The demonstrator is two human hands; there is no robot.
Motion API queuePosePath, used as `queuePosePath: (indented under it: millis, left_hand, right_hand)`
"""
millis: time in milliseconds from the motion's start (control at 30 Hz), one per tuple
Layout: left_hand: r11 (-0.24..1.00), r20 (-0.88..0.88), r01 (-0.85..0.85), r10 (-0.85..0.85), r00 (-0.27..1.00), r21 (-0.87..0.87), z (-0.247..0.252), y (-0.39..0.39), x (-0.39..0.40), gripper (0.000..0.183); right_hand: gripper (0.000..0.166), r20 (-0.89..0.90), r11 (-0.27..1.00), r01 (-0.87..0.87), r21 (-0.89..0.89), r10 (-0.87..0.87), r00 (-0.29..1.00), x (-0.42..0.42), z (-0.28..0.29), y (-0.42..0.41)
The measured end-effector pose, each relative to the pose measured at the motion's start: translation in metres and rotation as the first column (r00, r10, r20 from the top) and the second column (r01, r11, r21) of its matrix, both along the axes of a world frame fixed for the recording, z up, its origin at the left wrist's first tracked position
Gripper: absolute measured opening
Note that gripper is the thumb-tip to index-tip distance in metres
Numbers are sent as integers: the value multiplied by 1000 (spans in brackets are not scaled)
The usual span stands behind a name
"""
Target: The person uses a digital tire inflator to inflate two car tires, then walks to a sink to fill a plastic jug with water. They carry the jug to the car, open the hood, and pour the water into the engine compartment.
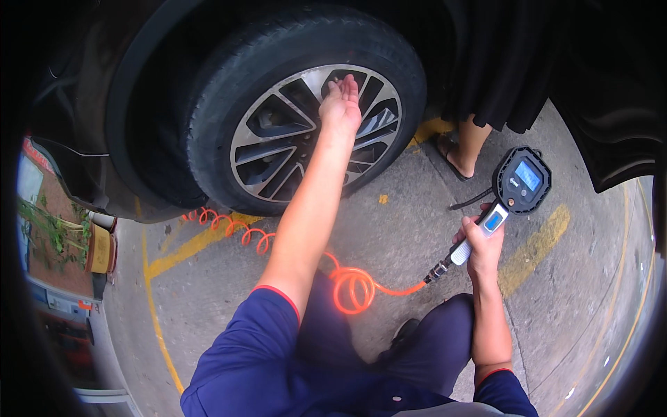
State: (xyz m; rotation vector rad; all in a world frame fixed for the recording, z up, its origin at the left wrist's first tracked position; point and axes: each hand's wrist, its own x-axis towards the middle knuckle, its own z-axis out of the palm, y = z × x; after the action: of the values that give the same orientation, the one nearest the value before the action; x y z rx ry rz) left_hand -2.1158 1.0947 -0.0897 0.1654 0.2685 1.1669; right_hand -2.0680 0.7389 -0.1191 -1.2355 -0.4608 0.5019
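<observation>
My left hand reaches to the alloy wheel of a dark car, palm turned up and fingers extended. Its fingertips are beside what looks like the valve stem near the rim; I see nothing held in them. Around the wheel sits a black tire. My right hand grips the handle of a digital tire inflator with a lit display. A short black hose sticks out from its left side. From the handle's lower end, past a metal coupling, runs an orange coiled air hose.
Another person's sandaled foot and dark skirt-like garment are close to the wheel's right side. A dark car panel hangs at the upper right. Yellow lines mark the concrete floor. A potted plant stands at the far left.
</observation>
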Motion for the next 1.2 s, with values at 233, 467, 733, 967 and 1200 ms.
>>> queuePosePath:
  millis: [233, 467, 733, 967, 1200]
  left_hand:
    - [995, 22, -42, 44, 999, -89, 18, 0, 8, 33]
    - [980, -110, -142, 127, 986, -138, 28, 0, 16, 28]
    - [967, -251, -162, 109, 962, -199, 46, -6, 18, 22]
    - [984, -232, -125, 93, 968, -129, 34, -10, 11, 16]
    - [997, -313, -2, -24, 950, -81, 31, -7, -3, 8]
  right_hand:
    - [48, 29, 996, -93, -10, 94, 995, -10, -1, 4]
    - [48, 74, 987, -126, -98, 133, 988, -16, 5, 5]
    - [46, 58, 990, -95, -100, 101, 993, -13, 1, 6]
    - [46, 55, 992, -93, -81, 98, 994, -17, 0, 7]
    - [46, 58, 988, -115, -103, 122, 991, -19, 0, 9]
